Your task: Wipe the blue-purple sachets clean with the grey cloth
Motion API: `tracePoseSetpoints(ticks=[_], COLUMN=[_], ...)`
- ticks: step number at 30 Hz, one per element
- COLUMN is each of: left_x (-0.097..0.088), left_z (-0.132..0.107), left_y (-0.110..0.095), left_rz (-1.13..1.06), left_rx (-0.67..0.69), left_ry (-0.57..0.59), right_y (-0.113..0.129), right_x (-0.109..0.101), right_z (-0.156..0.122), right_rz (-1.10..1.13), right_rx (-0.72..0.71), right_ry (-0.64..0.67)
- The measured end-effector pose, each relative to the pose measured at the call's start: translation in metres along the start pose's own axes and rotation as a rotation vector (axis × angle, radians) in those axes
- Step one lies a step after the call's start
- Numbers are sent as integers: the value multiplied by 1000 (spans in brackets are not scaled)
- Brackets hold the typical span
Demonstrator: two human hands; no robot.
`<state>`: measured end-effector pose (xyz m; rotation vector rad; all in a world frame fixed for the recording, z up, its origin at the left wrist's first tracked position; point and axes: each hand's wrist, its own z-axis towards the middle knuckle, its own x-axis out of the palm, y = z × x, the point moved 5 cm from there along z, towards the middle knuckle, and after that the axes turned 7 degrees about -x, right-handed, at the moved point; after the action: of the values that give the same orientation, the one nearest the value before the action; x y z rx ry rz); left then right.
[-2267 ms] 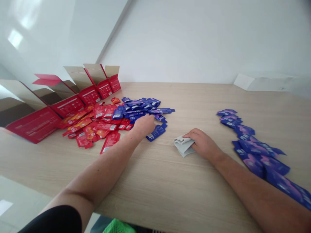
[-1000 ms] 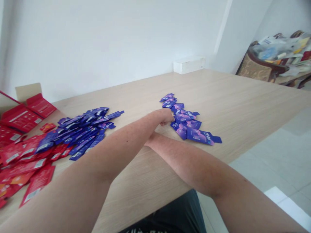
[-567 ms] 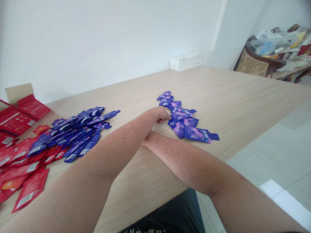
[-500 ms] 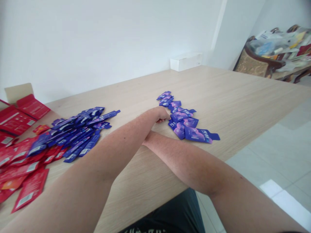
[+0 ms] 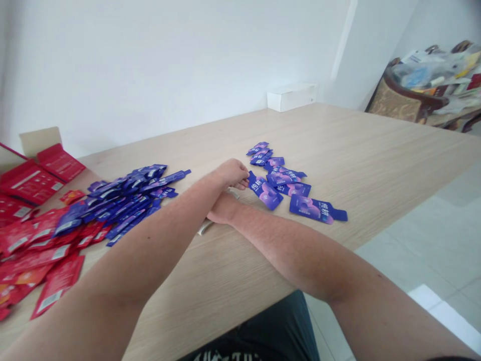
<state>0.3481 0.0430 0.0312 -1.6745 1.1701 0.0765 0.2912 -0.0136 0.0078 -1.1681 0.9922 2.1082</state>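
Clock bearings are taken from the hands, with 12 o'clock straight ahead across the table. The left hand is over the light wood-grain table, its fingers curled inward in a loose clench. No object is visible in them. The fingertips lie just beside a blue sachet at 3 o'clock; contact cannot be confirmed. The right hand lies directly below the left hand in this view, partly behind the left forearm. Its fingers are hidden, so their state cannot be determined. A pale folded sheet protrudes at 7 o'clock from beneath the forearms, and whether the right hand grips it cannot be told. A loose row of blue sachets runs from 1 to 3 o'clock. A heap of blue sachets lies at 9 o'clock, with red sachets at 8 o'clock and open red cartons beyond them. A white box stands at the far table edge at 1 o'clock, and an upholstered seat heaped with packaging stands beyond the table at 2 o'clock.
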Motion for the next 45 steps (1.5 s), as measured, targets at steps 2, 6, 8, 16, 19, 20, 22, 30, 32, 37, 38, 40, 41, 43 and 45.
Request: tracePoseSetpoints(ticks=[2,6,8,16,19,20,22,30,32,37,38,40,41,43,45], left_x=[-24,-78,-105,-171,-175,-174,-167,-115,-108,-107,-108,-112,-113,-113,-108], left_z=[-14,-60,-88,-162,-170,-170,-166,-114,-105,-108,-110,-115,-117,-121,-126], left_y=[0,5,13,83,112,121,137,199,206,214,216,218,219,218,210], left_rz=[-101,-228,-276,-359,-345,-330,-288,-236,-245,-378,-379,-297,-212,37,325], left_rx=[148,405,487,434,360,331,257,81,72,21,4,-31,-51,-73,-46], left_ry=[-142,-422,-556,-752,-723,-697,-609,-127,-99,13,32,44,37,-17,-133], right_y=[2,7,10,20,16,14,7,-30,-30,-26,-26,-28,-30,-32,-34], right_x=[3,7,8,11,15,17,19,-4,-6,3,4,6,6,7,7], right_z=[3,3,3,3,10,13,18,13,13,16,16,16,16,17,17], right_rz=[-48,-116,-138,-161,-163,-162,-162,-157,-139,-82,-75,-66,-62,-56,-52], right_rx=[-42,-83,-82,-191,-169,-160,-129,95,100,55,52,53,53,52,51], right_ry=[4,36,46,144,138,132,109,-146,-178,-168,-169,-178,-184,-192,-197])
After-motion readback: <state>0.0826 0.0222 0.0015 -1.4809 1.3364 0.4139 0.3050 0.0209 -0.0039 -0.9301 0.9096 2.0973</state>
